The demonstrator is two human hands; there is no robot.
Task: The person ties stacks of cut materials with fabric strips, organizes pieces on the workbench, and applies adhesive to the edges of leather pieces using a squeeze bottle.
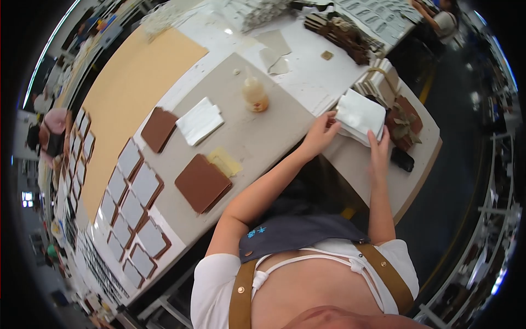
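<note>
A stack of white, flat, roughly square pieces (361, 114) is between my hands, above the right end of the table. My left hand (320, 133) has its fingers curled at the stack's left edge. My right hand (379, 149) grips the lower right corner, its fingers partly hidden by the stack. Just beyond lie a tied brown bundle (408, 118) and a banded stack of pale pieces (383, 79). A black object (402, 159) rests close to my right hand.
On the grey board (219, 98) are a glue-like bottle (255, 96), white pieces (200, 122), brown stacks (203, 183) (159, 130) and yellow paper (224, 160). Several grey-topped brown pieces (131, 211) lie in rows at left. Dark brown strips (339, 35) sit at the back. Other people (441, 24) are farther off.
</note>
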